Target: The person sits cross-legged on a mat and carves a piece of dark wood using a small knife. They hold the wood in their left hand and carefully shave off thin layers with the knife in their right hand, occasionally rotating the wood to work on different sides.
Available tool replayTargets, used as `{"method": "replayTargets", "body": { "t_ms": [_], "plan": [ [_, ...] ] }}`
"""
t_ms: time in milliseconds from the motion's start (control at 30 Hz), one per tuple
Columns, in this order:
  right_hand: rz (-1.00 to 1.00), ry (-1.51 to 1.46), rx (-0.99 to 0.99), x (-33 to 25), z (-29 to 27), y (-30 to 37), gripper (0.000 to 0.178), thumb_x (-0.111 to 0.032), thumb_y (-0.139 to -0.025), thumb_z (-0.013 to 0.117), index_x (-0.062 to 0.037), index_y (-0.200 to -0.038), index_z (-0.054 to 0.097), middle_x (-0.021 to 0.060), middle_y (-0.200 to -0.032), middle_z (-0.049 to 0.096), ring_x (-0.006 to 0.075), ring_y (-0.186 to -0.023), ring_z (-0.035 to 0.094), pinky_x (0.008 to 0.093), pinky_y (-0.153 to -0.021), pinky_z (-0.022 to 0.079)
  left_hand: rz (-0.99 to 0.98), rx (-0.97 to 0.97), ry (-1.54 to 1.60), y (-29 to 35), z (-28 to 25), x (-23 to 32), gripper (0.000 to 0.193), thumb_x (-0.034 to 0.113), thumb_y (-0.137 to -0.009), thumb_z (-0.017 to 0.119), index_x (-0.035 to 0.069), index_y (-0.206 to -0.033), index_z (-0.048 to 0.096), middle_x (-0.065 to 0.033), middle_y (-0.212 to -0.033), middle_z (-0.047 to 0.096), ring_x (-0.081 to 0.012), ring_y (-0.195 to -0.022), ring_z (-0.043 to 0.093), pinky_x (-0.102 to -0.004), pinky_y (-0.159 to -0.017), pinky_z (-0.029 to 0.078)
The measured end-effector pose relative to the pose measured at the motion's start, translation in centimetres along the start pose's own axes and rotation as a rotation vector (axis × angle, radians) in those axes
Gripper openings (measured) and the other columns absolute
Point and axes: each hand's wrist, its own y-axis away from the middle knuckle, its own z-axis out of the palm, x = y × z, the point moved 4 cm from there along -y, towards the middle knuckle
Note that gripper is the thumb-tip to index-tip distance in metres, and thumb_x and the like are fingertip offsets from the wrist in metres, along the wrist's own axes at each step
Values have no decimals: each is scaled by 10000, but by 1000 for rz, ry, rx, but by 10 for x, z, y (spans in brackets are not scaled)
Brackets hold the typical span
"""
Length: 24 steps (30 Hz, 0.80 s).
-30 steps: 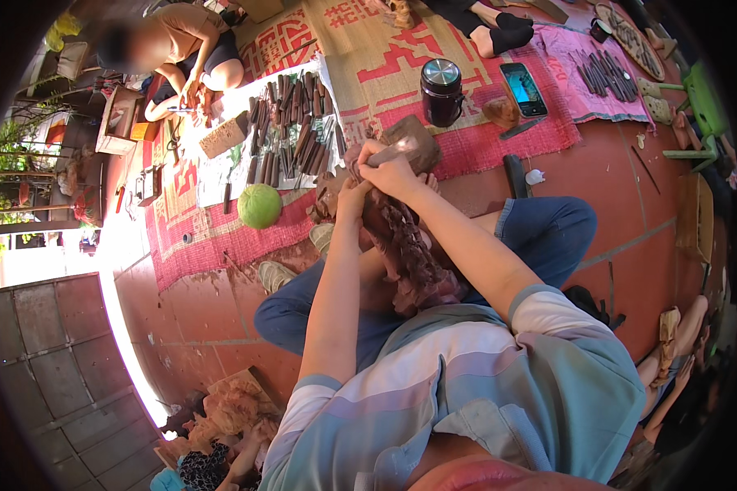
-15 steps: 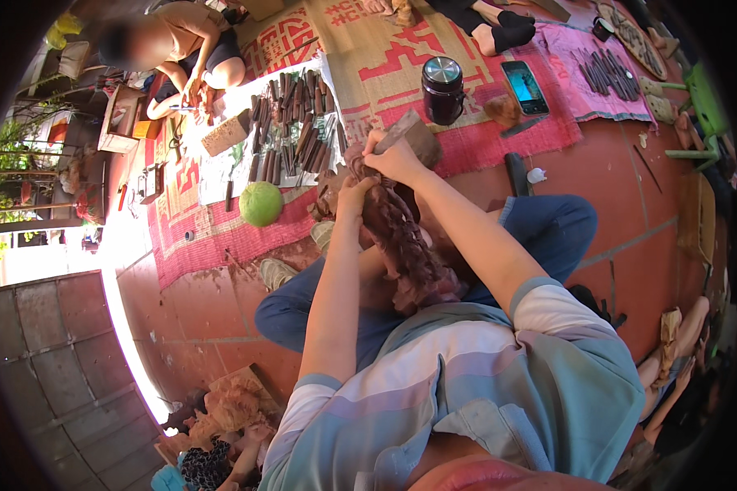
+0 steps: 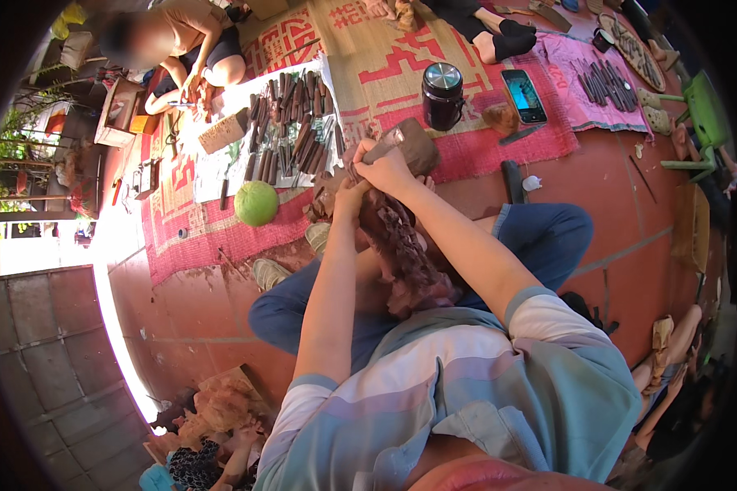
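Observation:
A reddish-brown wood carving with a rough, deeply cut surface lies across my lap, its far end under both hands. My left hand is closed around the carving near that end. Just beyond it, my right hand is closed on a carving chisel; a short length of its handle shows above the fist, and its tip is hidden. The two hands are close together. Right behind them a brown wooden block rests on the floor.
Several chisels lie on a white sheet ahead left, near a green round fruit. A dark flask and a phone stand and lie ahead right. Another person sits far left. More tools rest on a pink cloth.
My right fist has turned slightly and shifted left toward my left hand, the chisel handle tilting with it. My left hand keeps its hold. The whole view has shifted a little.

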Motion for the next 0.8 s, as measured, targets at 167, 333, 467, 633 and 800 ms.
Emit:
{"method": "replayTargets", "body": {
  "t_ms": [167,333,467,633,800],
  "plan": [
    [245,-52,-61,13,-12,-7,143,-149,-695,652,-46,-764,581,77,-668,594,162,-618,577,308,-587,448,3,7,-47,-5,-6,-3,383,97,-712,694,19,-1039,511,-72,-836,611,-154,-672,594,-267,-591,479],
    [116,-94,-10,4,-3,1,140,-130,-682,664,-43,-752,579,61,-665,591,155,-632,567,297,-601,446,-7,12,24,-1,-1,-3,436,101,-697,703,-4,-1069,501,-86,-876,607,-156,-708,598,-267,-609,479],
    [222,-145,-48,24,-6,-6,141,-118,-667,667,-36,-732,573,65,-661,587,143,-635,557,292,-601,442,2,39,-53,-11,-9,-8,462,98,-688,699,-13,-1089,499,-90,-890,604,-153,-713,593,-271,-610,475],
    [59,-92,-21,3,-4,1,107,-66,-691,654,-25,-728,562,36,-651,557,100,-609,510,258,-559,410,28,59,4,-9,-5,-10,411,82,-680,693,-12,-1039,518,-72,-826,602,-140,-618,570,-263,-545,457],
    [163,-182,-72,23,-7,-2,102,-44,-695,643,-29,-718,545,27,-656,552,90,-638,510,258,-583,407,24,32,-14,-4,-3,-4,393,77,-675,694,-19,-1017,526,-61,-766,601,-137,-599,566,-257,-528,450]
  ]
}}
